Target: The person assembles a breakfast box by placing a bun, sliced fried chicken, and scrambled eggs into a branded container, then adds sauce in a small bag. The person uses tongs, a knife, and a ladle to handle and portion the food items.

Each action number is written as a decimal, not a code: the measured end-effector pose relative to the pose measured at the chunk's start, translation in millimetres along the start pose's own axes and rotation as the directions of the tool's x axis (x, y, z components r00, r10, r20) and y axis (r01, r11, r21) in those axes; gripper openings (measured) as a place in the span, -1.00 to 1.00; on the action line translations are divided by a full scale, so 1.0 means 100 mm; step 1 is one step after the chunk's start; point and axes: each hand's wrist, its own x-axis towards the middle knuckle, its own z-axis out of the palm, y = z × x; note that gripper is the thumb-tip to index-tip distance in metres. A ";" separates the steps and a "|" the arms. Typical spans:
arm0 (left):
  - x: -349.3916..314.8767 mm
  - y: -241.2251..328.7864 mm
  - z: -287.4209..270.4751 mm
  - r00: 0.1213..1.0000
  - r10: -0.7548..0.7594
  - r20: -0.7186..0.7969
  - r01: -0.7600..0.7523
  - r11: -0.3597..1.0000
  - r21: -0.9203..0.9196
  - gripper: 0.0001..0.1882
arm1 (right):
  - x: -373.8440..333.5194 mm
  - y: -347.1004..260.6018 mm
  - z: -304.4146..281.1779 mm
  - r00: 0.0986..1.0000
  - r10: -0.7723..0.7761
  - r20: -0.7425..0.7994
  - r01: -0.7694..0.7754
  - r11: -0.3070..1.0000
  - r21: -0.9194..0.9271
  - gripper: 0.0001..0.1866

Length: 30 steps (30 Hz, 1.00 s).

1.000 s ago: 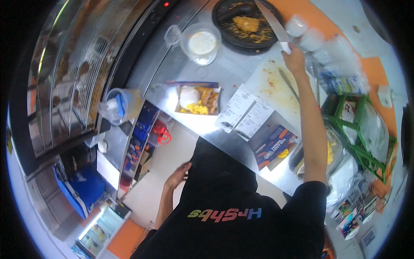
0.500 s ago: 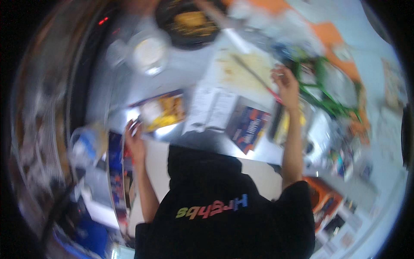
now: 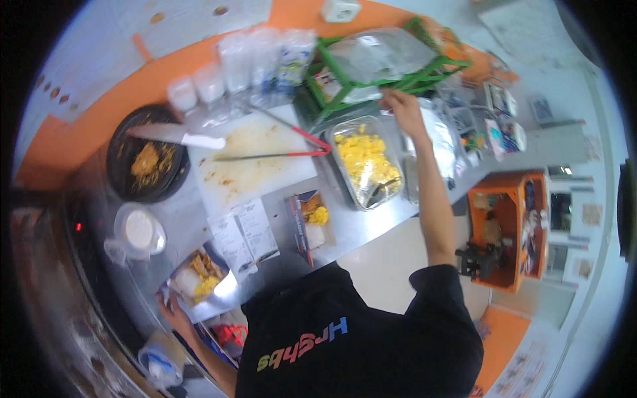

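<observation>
Since the frame half a second before, the view had swung round and sharpened: the right hand (image 3: 402, 109), which had been over the tongs by the cutting board, had moved to the green wire rack (image 3: 424, 66) at the far edge of the steel counter (image 3: 371, 225), its fingers curled against the rack's lower bar, though whether they gripped it could not be told. The left hand (image 3: 174, 310) stayed low at the counter's near left edge, touching the open food box (image 3: 199, 275) with yellow and white food; its fingers were mostly hidden, so their state was unclear.

Just below the right hand stood a clear rectangular container of yellow pieces (image 3: 368, 166). Red-handled tongs (image 3: 279, 149) lay across the white cutting board (image 3: 255, 159), and a knife (image 3: 176, 136) rested over a dark pan (image 3: 146, 162) near the far left corner. A round lidded tub (image 3: 138, 231), paper slips (image 3: 242, 235) and a second open box (image 3: 310, 222) sat along the near side. Orange wall panels ran behind the counter, and an orange shelf unit (image 3: 507, 229) stood on the pale floor to the right.
</observation>
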 end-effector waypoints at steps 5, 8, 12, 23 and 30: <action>-0.87 -0.07 -0.19 0.939 0.200 -0.279 -0.213 0.977 -0.016 -0.47 | 1.41 0.88 0.13 0.936 -0.351 0.018 0.215 0.533 -0.818 -0.46; -1.87 -0.36 0.02 0.924 0.148 -0.354 -0.101 0.984 0.149 -0.47 | 1.91 1.21 0.06 0.851 -0.462 0.251 0.460 0.422 -0.781 -0.33; -3.18 -0.97 0.96 0.996 -0.023 -0.085 0.049 0.945 0.324 -0.45 | 1.97 1.17 0.02 0.856 -0.430 0.288 0.439 0.308 -0.844 -0.47; -3.16 -0.48 1.18 0.799 -0.367 0.476 0.196 0.908 0.371 -0.53 | 1.39 0.85 -0.39 0.827 -0.502 0.253 0.498 0.445 -0.744 -0.80; -2.52 0.87 0.74 0.799 -0.280 0.533 -0.008 0.880 0.475 -0.57 | 0.76 0.29 -0.47 0.799 -0.600 0.042 0.498 0.620 -0.606 -0.70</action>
